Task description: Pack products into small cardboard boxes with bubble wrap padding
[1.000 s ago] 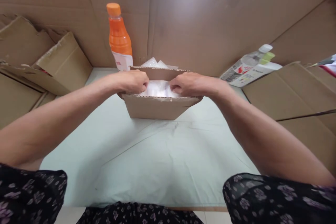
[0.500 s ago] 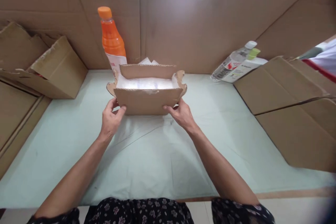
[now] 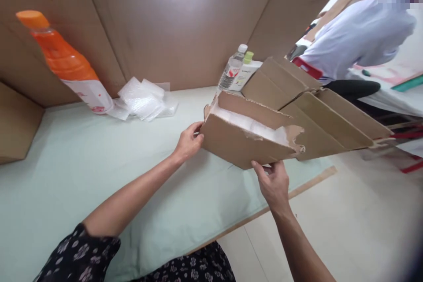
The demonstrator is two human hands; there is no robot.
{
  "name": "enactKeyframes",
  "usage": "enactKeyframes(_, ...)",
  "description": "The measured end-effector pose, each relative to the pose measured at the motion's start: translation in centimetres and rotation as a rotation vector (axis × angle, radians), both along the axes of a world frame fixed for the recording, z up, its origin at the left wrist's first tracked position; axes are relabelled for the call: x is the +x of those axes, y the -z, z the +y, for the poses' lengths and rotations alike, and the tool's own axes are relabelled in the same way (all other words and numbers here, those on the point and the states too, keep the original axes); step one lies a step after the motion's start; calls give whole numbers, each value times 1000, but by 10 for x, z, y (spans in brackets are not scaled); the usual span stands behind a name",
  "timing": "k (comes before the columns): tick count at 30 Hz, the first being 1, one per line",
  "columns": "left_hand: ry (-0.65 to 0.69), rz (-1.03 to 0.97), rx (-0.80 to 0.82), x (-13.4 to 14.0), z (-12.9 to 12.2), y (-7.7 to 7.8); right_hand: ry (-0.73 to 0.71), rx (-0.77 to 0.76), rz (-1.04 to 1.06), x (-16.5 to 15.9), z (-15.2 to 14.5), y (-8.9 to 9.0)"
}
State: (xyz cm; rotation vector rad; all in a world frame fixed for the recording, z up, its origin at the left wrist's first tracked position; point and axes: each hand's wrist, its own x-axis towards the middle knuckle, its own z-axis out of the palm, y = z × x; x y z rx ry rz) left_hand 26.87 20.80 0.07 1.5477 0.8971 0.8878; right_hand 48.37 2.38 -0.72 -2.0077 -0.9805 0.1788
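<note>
A small cardboard box [image 3: 238, 143] with its top open is held up between my two hands, tilted with its right end nearer to me. Whitish wrapped material [image 3: 247, 124], perhaps bubble wrap, lines its inside. My left hand [image 3: 190, 141] is closed on the box's left end. My right hand [image 3: 273, 180] grips the lower edge near its right end, thumb on the front face and fingers partly hidden beneath. Just beyond the box stand a clear plastic bottle [image 3: 232, 68] and a white bottle with a green cap [image 3: 246, 72].
An orange drink bottle [image 3: 71, 64] stands at the left beside several bubble wrap pieces [image 3: 142, 99]. Larger cardboard boxes [image 3: 317, 119] sit at the right, and another carton [image 3: 18, 123] at the left. A person in a pale shirt [image 3: 360, 35] is beyond them.
Both hands have carried the small box to the right and turned it. The view has swung right, bringing the bubble wrap pieces and the other person into sight.
</note>
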Motion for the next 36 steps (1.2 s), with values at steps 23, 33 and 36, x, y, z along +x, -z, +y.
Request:
enactKeyframes(23,219,305,232,211,84,63,-152,92,118,117,112,72)
enactKeyframes(33,297,436,361,208,64,61,-195,62,144,127,109,67)
enactKeyframes(36,330,495,465,176,15,62,-207,77,139,129,109,68)
